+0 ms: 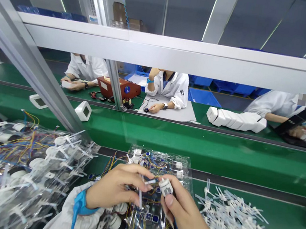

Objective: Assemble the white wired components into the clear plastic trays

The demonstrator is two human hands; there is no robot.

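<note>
My left hand (119, 185), with a blue band at its wrist, pinches a thin whitish tube piece (140, 196) between thumb and fingers. One end of that piece points toward the small white plastic part (165, 187) in my right hand (180, 211). Thumb and fingers of the right hand grip this part, which has a grey face. Whether tube and part touch, I cannot tell. Beneath both hands lies a clear plastic tray (150, 219) with small blue-faced parts, white cylinders and coloured wires.
A heap of whitish tube pieces (242, 227) lies to the right. Trays of wired white parts (23, 167) are stacked at left. Beyond a green conveyor belt (167, 136), several people in white coats sit behind a metal frame (163, 55). White housings (236, 119) stand across there.
</note>
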